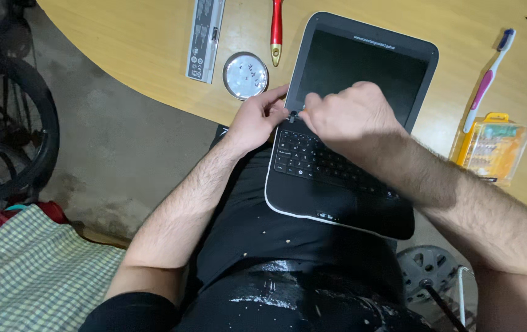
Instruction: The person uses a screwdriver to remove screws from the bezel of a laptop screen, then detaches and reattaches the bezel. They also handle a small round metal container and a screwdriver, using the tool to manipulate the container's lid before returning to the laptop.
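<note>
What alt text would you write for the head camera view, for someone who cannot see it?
Seen from above, a person's left hand and right hand meet at the left hinge of a small black laptop that lies open across their lap and the edge of a wooden table. On the table lie a grey battery, a round tin, a red-handled tool, a toothbrush and a yellow box.

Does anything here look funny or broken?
Yes. The small laptop is opened flat, half on the person's lap and half on the wooden table. Its long grey battery lies out on the table beside a round tin. Both hands, left hand and right hand, work at the hinge.
</note>
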